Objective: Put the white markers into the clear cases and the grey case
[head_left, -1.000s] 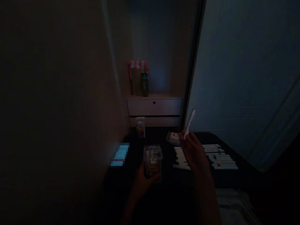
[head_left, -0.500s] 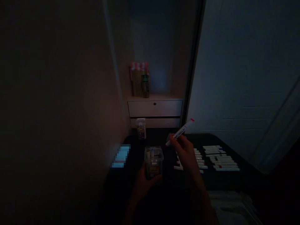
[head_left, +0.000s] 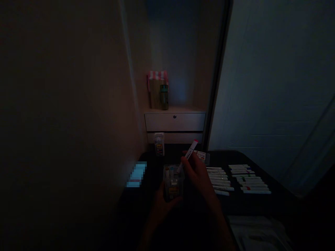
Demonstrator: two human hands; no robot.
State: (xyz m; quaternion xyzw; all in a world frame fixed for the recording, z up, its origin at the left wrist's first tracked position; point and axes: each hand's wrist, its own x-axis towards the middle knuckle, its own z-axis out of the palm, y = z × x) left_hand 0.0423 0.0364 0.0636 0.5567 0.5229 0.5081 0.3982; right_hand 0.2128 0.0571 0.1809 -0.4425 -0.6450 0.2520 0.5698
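Hands both clamped: left hand (head_left: 162,204) around the clear box (head_left: 173,182), right hand (head_left: 199,174) pinching a white marker (head_left: 187,156).
Box stands on the dark desk (head_left: 261,205), just left of the raised right hand. The marker slants, low tip at the box's open top, red-capped end up, far and right.

Dark table (head_left: 251,205) — marker rows (head_left: 220,178), clear box (head_left: 172,181) (upright), small jar (head_left: 159,144) behind.
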